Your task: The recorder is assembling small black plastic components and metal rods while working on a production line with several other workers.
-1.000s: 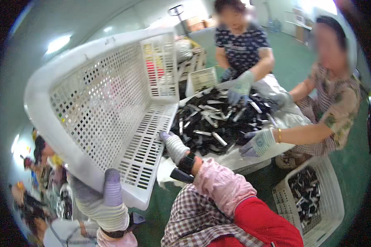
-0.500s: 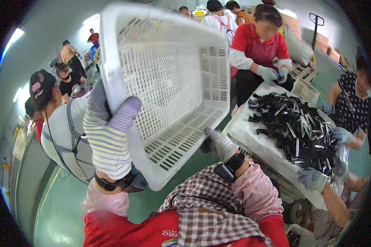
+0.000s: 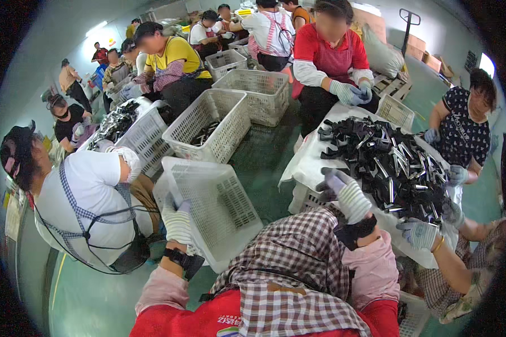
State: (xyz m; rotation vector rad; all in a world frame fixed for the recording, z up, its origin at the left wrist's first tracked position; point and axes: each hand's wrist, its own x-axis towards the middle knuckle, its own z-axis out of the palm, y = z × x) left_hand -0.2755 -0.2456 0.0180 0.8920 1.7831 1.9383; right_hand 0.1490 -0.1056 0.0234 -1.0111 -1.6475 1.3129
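My left hand (image 3: 177,223), in a striped knit glove, grips the rim of a white plastic crate (image 3: 222,205). The crate is tilted, with its slotted wall showing and no parts visible inside. My right hand (image 3: 348,195), gloved the same way, is off the crate and holds nothing I can see; its thumb and fingers are apart. It hovers by the near left edge of a heap of black parts with shiny metal pieces (image 3: 385,163). The heap lies on a white sheet (image 3: 301,163) spread over a crate-like support.
Two white crates (image 3: 208,121) (image 3: 258,90) stand on the green floor ahead. A co-worker in a white shirt (image 3: 90,196) sits close on my left. Across the heap sits a person in red (image 3: 334,53); other gloved hands (image 3: 424,235) work at its right side.
The crate has gone from raised high before me to lower and further left. My right hand has let go of it and moved right to the heap. My view has shifted.
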